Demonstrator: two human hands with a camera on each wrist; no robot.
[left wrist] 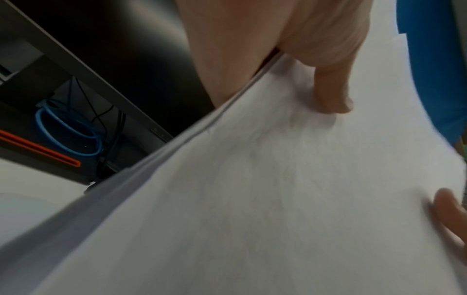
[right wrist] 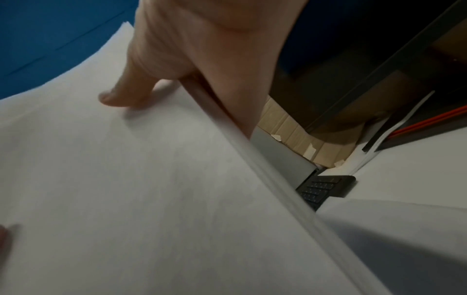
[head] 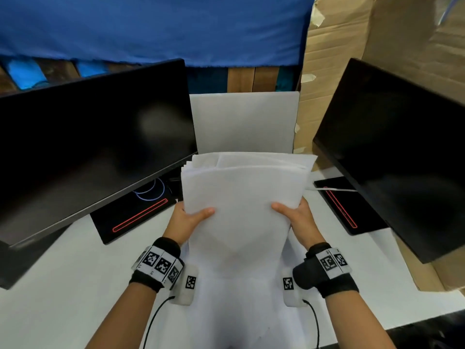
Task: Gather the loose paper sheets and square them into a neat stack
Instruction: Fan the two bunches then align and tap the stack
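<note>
A bundle of white paper sheets (head: 241,197) stands nearly upright between my hands over the white desk (head: 63,285). Its top edges are staggered and fan out at the upper left. My left hand (head: 186,217) grips the left side, thumb lying across the front sheet (left wrist: 278,179) and fingers hidden behind. My right hand (head: 297,217) grips the right side the same way, thumb on the front sheet (right wrist: 126,179). The wrist views show each thumb pressing the paper and the layered sheet edges. The bundle's bottom edge seems to touch the desk.
A dark monitor (head: 95,137) stands at the left and another monitor (head: 392,147) at the right, each on a black base with a red line. A white board (head: 244,122) leans behind the paper. Cardboard (head: 327,71) rises at the right. A black keyboard (right wrist: 326,189) lies behind the bundle.
</note>
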